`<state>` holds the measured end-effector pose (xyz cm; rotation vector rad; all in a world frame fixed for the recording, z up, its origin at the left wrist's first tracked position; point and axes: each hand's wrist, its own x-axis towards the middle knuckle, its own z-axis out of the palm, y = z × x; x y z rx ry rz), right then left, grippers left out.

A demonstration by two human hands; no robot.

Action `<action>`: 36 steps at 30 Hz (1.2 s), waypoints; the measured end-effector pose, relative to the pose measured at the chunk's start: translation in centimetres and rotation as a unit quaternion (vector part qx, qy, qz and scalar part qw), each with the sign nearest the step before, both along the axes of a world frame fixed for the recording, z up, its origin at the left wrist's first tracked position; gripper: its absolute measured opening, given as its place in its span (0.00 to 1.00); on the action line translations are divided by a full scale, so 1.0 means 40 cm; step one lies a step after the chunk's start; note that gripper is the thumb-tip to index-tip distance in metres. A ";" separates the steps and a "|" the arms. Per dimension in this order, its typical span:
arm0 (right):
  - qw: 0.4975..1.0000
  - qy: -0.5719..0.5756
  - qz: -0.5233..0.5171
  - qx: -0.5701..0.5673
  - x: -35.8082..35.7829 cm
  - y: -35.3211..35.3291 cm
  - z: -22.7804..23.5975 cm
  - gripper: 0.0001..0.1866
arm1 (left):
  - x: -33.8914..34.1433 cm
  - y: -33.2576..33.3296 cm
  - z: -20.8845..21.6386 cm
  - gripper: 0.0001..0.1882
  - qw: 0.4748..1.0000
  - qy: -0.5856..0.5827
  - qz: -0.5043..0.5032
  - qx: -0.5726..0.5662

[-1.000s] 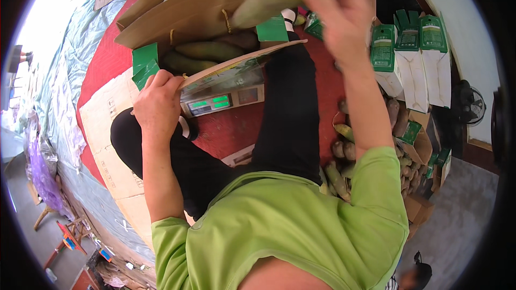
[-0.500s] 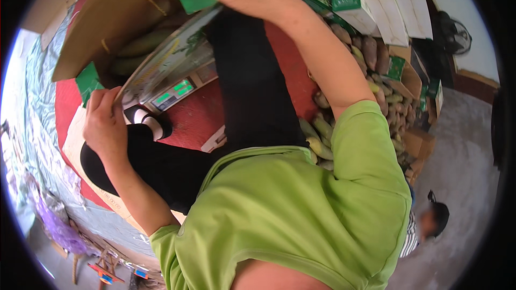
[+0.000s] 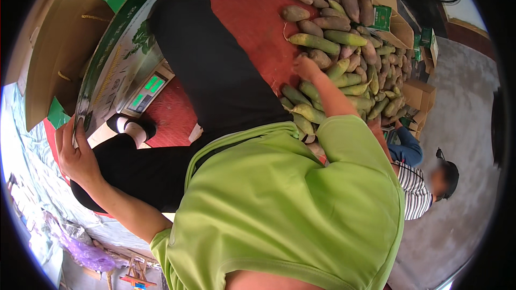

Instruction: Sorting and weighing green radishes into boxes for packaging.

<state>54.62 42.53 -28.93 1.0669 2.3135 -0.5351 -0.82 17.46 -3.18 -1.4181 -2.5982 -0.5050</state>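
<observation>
My left hand (image 3: 78, 153) grips the near corner of an open cardboard box (image 3: 107, 72), its fingers at the rim beside a green flap (image 3: 58, 113). Printed green and white outside, the box is plain brown inside. My right hand (image 3: 308, 68) is down at the left edge of a large heap of radish-like roots (image 3: 344, 79), some green, some muddy brown. Its fingers are curled in beside a brown root (image 3: 320, 59); what they hold is hidden. A scale (image 3: 148, 91) with lit green displays stands against the box.
My black-trousered leg (image 3: 204, 53) lies between box and heap on the red floor covering (image 3: 236, 13). Cardboard boxes (image 3: 419, 95) stand beyond the heap. A person in a striped shirt (image 3: 416, 188) is at the right. Purple plastic (image 3: 88, 252) lies at lower left.
My right hand has left the box's far green flap and come down to the right, to the heap. My left hand stays at the box corner. The box and scale appear further left in view.
</observation>
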 end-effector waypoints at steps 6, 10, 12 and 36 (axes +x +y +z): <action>0.956 -0.116 -0.192 -0.187 0.062 -0.204 0.021 0.35 | -0.002 -0.008 0.004 0.08 1.000 -0.005 -0.006 0.024; 0.967 -0.207 -0.029 -0.142 0.022 -0.289 0.063 0.30 | 0.007 -0.014 0.014 0.08 0.999 -0.016 -0.003 0.049; 0.969 -0.211 -0.013 -0.127 0.033 -0.316 0.034 0.25 | 0.020 -0.006 0.026 0.08 0.997 -0.034 -0.003 0.066; 0.806 0.352 -0.468 -0.083 -0.068 -0.022 0.125 0.11 | 0.050 -0.003 0.072 0.10 0.989 0.006 -0.104 0.107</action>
